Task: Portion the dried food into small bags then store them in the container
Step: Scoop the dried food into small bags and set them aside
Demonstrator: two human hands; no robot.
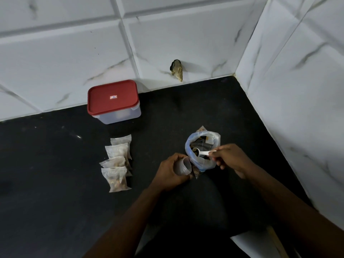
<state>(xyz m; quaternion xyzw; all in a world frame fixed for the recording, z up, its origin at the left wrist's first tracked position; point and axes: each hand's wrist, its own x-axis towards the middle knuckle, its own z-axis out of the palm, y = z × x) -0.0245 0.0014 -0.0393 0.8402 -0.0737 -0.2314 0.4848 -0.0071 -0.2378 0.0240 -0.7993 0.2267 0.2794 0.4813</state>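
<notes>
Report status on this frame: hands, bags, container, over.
Left hand holds small bag open. Right hand pinches spoon inside big food bag. Four filled bags on counter; container lidded. Nothing in the way.

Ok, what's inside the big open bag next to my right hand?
The white spoon, held by your right hand, dips in with brownish food in its bowl, above dark inner packaging. How much food lies below is hidden by that packaging and the bag's wall.

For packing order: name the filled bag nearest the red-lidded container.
The bag at the row's far end; the other three lie farther from the container.
</notes>
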